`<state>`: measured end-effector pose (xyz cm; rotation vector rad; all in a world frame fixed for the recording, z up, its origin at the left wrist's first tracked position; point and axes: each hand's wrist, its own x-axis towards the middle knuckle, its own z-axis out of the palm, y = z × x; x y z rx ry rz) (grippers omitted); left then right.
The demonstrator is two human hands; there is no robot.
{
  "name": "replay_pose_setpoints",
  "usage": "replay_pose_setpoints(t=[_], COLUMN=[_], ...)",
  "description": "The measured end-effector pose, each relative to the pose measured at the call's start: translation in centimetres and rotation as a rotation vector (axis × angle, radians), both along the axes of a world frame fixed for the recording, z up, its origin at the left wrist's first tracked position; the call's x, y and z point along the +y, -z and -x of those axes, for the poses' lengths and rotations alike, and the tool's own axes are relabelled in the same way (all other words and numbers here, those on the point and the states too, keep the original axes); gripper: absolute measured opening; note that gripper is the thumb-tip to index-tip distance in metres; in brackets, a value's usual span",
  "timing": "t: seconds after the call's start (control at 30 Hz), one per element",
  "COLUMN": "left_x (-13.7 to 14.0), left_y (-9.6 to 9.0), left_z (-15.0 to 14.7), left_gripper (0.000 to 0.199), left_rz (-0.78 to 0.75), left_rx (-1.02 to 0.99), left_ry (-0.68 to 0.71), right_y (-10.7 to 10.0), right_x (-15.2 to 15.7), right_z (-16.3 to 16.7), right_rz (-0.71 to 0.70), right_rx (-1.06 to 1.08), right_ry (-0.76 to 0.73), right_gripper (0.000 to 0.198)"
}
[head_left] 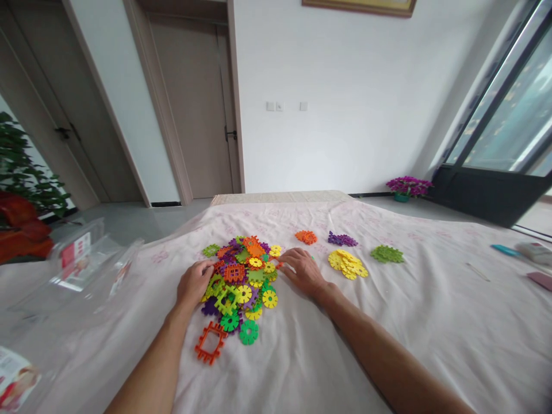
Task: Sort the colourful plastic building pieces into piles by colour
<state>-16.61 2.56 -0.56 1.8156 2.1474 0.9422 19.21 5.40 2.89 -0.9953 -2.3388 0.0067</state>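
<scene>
A heaped pile of colourful plastic interlocking pieces (pixel 244 293) lies on the cloth between my hands. It mixes notched yellow and green discs with orange, purple and lime square pieces. My left hand (pixel 195 283) rests against the pile's left edge, fingers curled together; what they hold, if anything, is hidden. At the right edge, my right hand (pixel 302 271) has bent fingers closed on an orange interlocking piece (pixel 279 265), mostly covered by the fingertips. An orange square frame (pixel 211 342) and a green notched disc (pixel 249 332) lie at the pile's near side.
Beyond my right hand sit separate groups: orange pieces (pixel 306 237), purple pieces (pixel 342 239), yellow discs (pixel 347 264) and lime pieces (pixel 387 253). Clear plastic packaging (pixel 81 270) lies left. A blue object (pixel 505 250) and a dark pink object (pixel 540 280) are far right on the cloth (pixel 414 322).
</scene>
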Motion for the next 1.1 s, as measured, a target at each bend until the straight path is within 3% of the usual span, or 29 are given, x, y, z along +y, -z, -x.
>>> replay_pose_setpoints(t=[0.17, 0.5, 0.77, 1.1], left_x=[0.0, 0.0, 0.2, 0.2], left_y=[0.0, 0.0, 0.3, 0.3], left_z=[-0.1, 0.0, 0.2, 0.2], left_gripper=[0.034, 0.033, 0.033, 0.035], left_rz=[-0.006, -0.016, -0.011, -0.015], left_rx=[-0.003, 0.003, -0.001, 0.011], left_ry=[-0.007, -0.004, 0.001, 0.004], right_y=[0.1, 0.5, 0.8, 1.0], right_x=[-0.6, -0.4, -0.4, -0.5], right_z=[1.4, 1.6, 2.2, 2.3], right_rz=[0.004, 0.003, 0.028, -0.022], right_rx=[-0.103, -0.04, -0.039, 0.019], right_ry=[-0.085, -0.145, -0.195, -0.291], right_gripper=[0.044, 0.025, 0.039, 0.023])
